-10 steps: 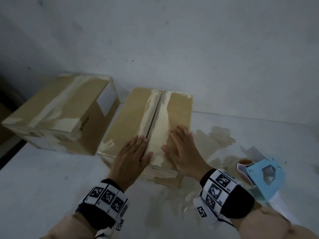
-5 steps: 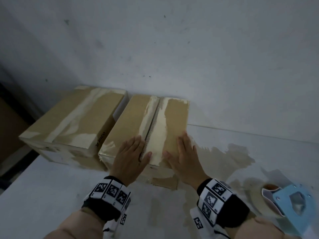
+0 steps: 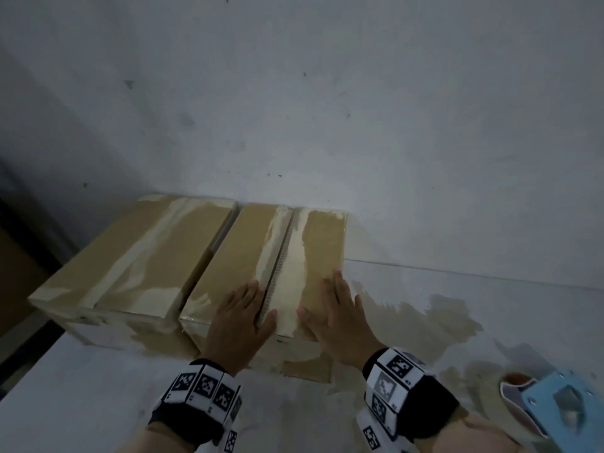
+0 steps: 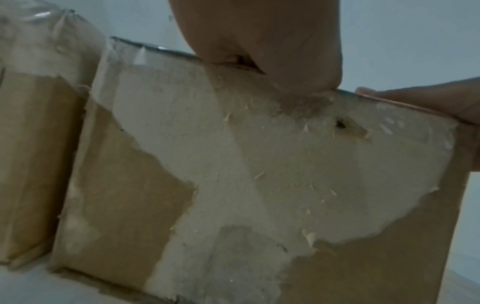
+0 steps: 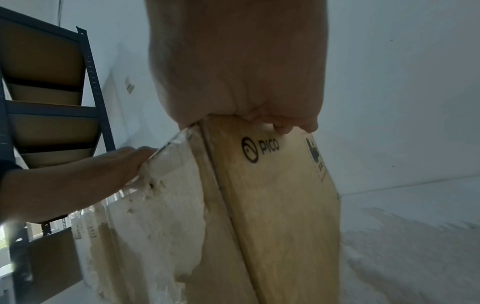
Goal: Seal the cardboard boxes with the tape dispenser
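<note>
Two brown cardboard boxes stand side by side against the wall. The right box (image 3: 248, 256) has its flaps down, with an untaped centre seam (image 3: 277, 273) running away from me. My left hand (image 3: 240, 313) lies flat on the left flap, fingers straight. My right hand (image 3: 333, 308) lies flat on the right flap. The left box (image 3: 130, 256) touches it, with pale tape strips along its top. The blue tape dispenser (image 3: 555, 407) lies on the table at the lower right, away from both hands. The left wrist view shows the torn, pale front face of the right box (image 4: 259, 174).
The white table (image 3: 81, 387) carries brown stains and tape scraps right of the boxes. A white wall (image 3: 327, 109) rises directly behind them. A dark metal shelf rack (image 5: 46, 102) holding cartons stands to the left.
Both hands have slid the right box back and left until it sits against the left box near the wall. The hands stay flat on its flaps; the dispenser stays put.
</note>
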### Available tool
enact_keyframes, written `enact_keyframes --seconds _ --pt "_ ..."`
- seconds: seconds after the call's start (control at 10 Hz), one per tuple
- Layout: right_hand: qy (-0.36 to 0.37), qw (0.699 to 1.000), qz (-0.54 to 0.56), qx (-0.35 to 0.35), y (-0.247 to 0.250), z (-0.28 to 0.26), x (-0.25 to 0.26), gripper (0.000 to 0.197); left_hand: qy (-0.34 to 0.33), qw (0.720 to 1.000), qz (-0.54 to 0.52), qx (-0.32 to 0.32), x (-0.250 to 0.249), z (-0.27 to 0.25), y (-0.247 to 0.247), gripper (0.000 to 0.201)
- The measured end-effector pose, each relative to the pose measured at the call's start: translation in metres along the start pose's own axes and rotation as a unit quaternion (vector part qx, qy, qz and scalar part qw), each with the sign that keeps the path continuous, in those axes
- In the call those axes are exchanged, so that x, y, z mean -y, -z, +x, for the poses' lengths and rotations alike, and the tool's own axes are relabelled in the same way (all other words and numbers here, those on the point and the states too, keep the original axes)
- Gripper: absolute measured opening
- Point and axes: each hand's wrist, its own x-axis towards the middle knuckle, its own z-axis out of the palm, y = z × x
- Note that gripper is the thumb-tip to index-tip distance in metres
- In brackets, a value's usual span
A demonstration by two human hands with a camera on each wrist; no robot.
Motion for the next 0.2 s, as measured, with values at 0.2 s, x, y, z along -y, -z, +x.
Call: enact_keyframes --seconds 0.2 --pt "0.002 0.999 0.027 0.034 0.028 -0.007 -0.011 0.072 0.071 0.992 -0.101 -0.016 -0.015 -0.001 0.015 0.108"
